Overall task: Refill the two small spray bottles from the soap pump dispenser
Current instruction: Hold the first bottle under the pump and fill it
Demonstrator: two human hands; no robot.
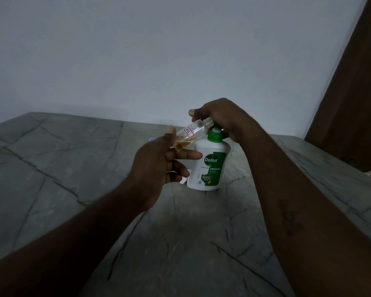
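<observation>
Grey veined tabletop [51, 168] runs to a pale wall. White soap pump dispenser [208, 166] stands beneath the right hand [221, 116], whose fingers curl over its green pump head. Left hand [154, 163], just beside, pinches a tilted small spray bottle [193, 133], capless neck at the nozzle, amber liquid inside.

Dim room: grey veined worktop [51, 168], plain wall [159, 50].
The stone worktop spreads beneath and left of the left hand [156, 166]; the pale bluish wall rises beyond the right hand [221, 116]; a brown wooden panel [356, 93] stands well off to that hand's right.
</observation>
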